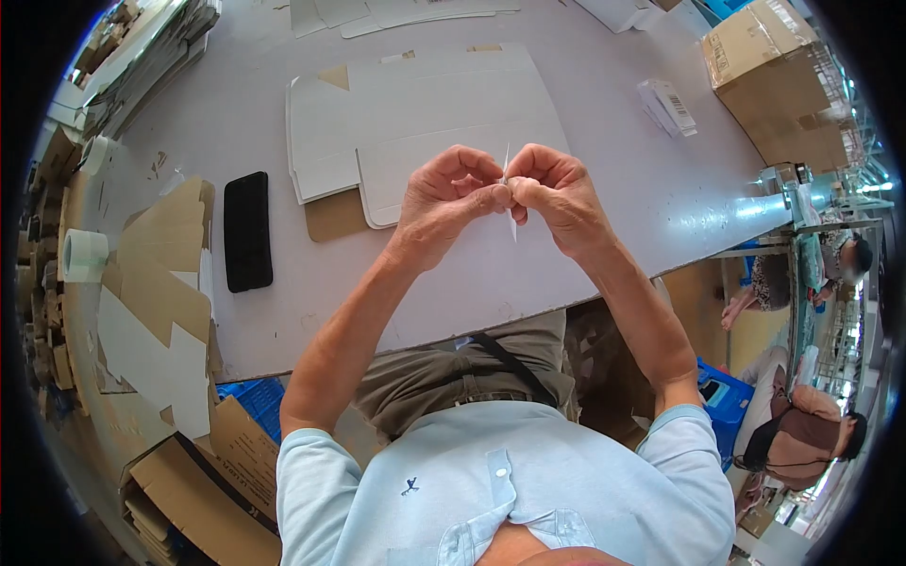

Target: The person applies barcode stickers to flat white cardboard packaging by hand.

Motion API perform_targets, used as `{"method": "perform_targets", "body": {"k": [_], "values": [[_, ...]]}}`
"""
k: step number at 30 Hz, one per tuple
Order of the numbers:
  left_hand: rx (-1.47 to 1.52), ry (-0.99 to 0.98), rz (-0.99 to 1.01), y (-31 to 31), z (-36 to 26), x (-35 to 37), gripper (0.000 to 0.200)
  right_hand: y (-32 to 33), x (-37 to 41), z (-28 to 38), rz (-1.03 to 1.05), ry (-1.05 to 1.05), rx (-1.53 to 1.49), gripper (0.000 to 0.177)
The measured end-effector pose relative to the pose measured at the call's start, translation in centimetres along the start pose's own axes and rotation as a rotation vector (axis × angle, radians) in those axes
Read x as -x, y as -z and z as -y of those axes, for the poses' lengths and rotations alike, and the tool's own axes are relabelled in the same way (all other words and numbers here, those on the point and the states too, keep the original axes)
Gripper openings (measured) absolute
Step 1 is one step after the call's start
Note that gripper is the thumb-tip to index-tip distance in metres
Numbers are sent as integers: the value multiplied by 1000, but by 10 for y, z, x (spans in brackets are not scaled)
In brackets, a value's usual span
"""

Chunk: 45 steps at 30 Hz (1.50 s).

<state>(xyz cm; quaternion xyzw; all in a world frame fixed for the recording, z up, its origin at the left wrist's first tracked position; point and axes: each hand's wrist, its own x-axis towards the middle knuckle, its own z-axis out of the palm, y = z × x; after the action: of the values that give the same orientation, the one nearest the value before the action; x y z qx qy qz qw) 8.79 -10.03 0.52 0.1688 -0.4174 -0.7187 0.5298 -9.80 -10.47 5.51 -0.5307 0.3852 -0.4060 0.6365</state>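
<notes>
A thin white slip (513, 228), seen almost edge-on, is pinched between both hands above the table. My left hand (442, 200) has thumb and fingertips closed on its left side. My right hand (561, 196) grips the same piece from the right, its fingertips meeting those of the left. The slip's ends stick out above and below the fingers; what is printed on it, if anything, cannot be seen. Just beyond my left hand lie flat white cardboard box blanks (434, 104), with a brown underside (337, 217) showing at one corner.
A black phone (247, 231) lies on the table (311, 330) at left, near tape rolls (85, 256) and cut cardboard (160, 255). A stack of white labels (666, 108) and a brown carton (776, 80) are at right. Two people sit beyond the right side, near a blue crate (722, 406).
</notes>
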Motion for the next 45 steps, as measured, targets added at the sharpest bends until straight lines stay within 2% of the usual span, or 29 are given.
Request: {"method": "perform_targets", "body": {"k": [8, 11, 13, 14, 16, 20, 22, 25, 28, 32, 34, 37, 41, 45], "values": [[-111, -43, -77, -1, 11, 1, 18, -4, 4, 0, -67, 45, 103, 5], [-137, -147, -103, -5, 15, 3, 18, -7, 4, 0, -110, 54, 154, 5], [-480, -369, -164, -6, 18, 4, 18, -8, 3, -1, -133, 62, 137, 5], [-480, -369, -165, -5, 18, 4, 18, -9, 2, -1, -133, 62, 138, 5], [-770, -509, -175, -5, 12, 5, 18, -9, 2, -3, -157, 95, 159, 4], [-737, -428, -182, -3, 11, 7, 17, -9, 2, -8, -173, 183, 275, 4], [-449, -255, -182, -4, 8, 7, 17, -11, 2, -6, -205, 319, 462, 4], [-395, -183, -166, -2, 9, 7, 15, -14, 5, -1, -200, 413, 621, 4], [-516, -278, -199, -10, 10, 6, 8, -16, 6, -3, -221, 417, 660, 4], [-485, -270, -218, -11, 11, 7, 8, -14, 4, -8, -227, 376, 598, 3], [-375, -150, -195, -8, 10, 7, 14, -12, 3, -8, -216, 292, 474, 3], [-291, -123, -191, -6, 12, 5, 13, -12, 3, -5, -198, 208, 395, 2], [-273, -108, -184, -7, 10, 5, 11, -13, 4, -3, -187, 192, 305, 3], [-125, -59, -252, -5, 11, 3, 12, -5, 7, -5, -203, 136, 162, 6]]}}
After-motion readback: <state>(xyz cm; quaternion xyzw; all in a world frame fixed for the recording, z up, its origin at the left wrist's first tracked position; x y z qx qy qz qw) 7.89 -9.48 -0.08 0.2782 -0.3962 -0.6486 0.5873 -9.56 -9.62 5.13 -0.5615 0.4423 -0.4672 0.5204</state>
